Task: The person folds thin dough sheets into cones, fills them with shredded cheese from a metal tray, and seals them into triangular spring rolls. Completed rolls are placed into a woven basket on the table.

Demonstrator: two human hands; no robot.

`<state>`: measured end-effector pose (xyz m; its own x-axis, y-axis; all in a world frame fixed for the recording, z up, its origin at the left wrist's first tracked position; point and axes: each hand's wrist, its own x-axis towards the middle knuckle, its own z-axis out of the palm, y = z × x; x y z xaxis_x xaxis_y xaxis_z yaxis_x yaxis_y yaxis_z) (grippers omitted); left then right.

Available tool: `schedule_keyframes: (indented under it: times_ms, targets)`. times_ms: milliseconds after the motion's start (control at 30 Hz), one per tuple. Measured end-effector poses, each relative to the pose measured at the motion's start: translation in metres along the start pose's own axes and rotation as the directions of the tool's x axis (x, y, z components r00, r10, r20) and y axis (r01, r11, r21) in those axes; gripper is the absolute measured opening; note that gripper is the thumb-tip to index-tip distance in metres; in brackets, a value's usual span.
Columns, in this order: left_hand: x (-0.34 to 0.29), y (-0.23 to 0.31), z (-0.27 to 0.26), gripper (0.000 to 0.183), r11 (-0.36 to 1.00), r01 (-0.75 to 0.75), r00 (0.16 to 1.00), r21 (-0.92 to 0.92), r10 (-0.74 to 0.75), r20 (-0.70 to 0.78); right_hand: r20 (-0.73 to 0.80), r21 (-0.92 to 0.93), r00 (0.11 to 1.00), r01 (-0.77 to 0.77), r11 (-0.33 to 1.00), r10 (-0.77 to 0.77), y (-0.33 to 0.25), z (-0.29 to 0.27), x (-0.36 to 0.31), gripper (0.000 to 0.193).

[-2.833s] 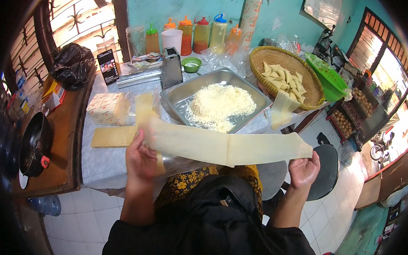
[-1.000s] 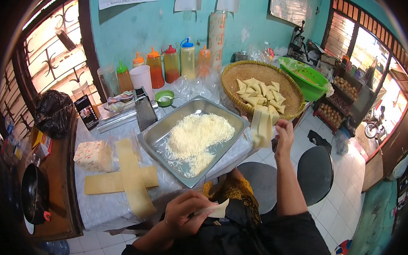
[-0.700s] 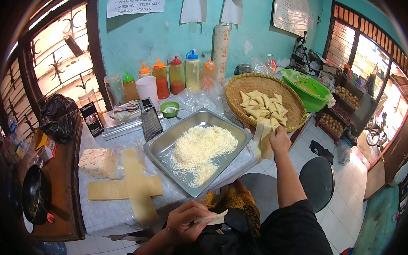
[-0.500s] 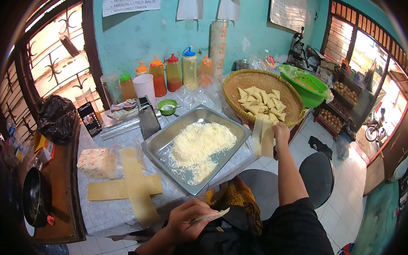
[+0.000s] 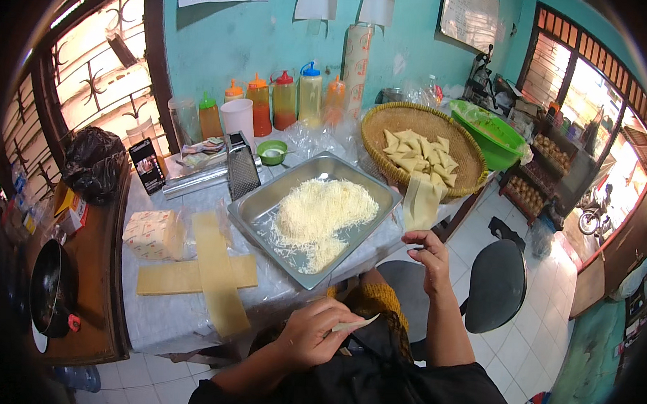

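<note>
**Thin dough strips: pinch the edges, don't yank (plus a headcount)**

Going left to right. On the counter there's 1 paper-wrapped block, with 2 bands of dough in a cross in front of it: a lower band and an upper band over it. Can't tell how many sheets per band. I'd peel from a short end with flat fingers, since they look light, floppy and easy to tear.

Next, 1 box grater, 6 squeeze bottles behind it, and 1 steel tray with 1 heap of pale shreds, probably cheese. Soft stuff, I'd scoop loosely.

The left hand is pinching 1 folded dough piece, clear of the counter in front of the lap. That fold should be bendy; hold the layers together and don't squash them.

A dough strip hangs at the near rim of the basket, layers uncountable. The right hand is just below, fingers loosely curled, holding nothing I can see.

Far right: 1 woven basket of dough triangles, too overlapped to count, and 1 green basin.
</note>
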<state>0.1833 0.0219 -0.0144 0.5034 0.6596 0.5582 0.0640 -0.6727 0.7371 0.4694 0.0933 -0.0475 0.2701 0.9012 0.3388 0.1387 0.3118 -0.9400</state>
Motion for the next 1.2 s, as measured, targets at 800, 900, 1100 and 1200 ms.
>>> schedule_keyframes:
  times_ms: [800,900,1100,1200]
  targets:
    - [0.006,-0.011,0.003,0.019,0.995,-0.062,0.998,-0.076,0.064,0.017,-0.103,0.609,0.894,-0.290,0.738,0.437,0.068,-0.087,0.159,0.017]
    - [0.003,-0.010,0.002,0.018,0.997,-0.043,0.999,-0.062,0.043,0.008,-0.084,0.429,0.795,-0.515,0.742,0.601,0.057,-0.076,0.145,0.017]
    - [0.001,-0.009,0.005,0.017,0.997,-0.013,0.998,-0.072,0.017,0.055,-0.286,0.287,0.773,-0.494,0.820,0.566,0.065,-0.073,0.113,0.017]
    - [0.006,-0.005,0.009,0.016,0.995,-0.005,0.996,-0.095,0.014,0.093,-0.300,0.134,0.826,-0.458,0.879,0.477,0.080,-0.076,0.109,0.019]
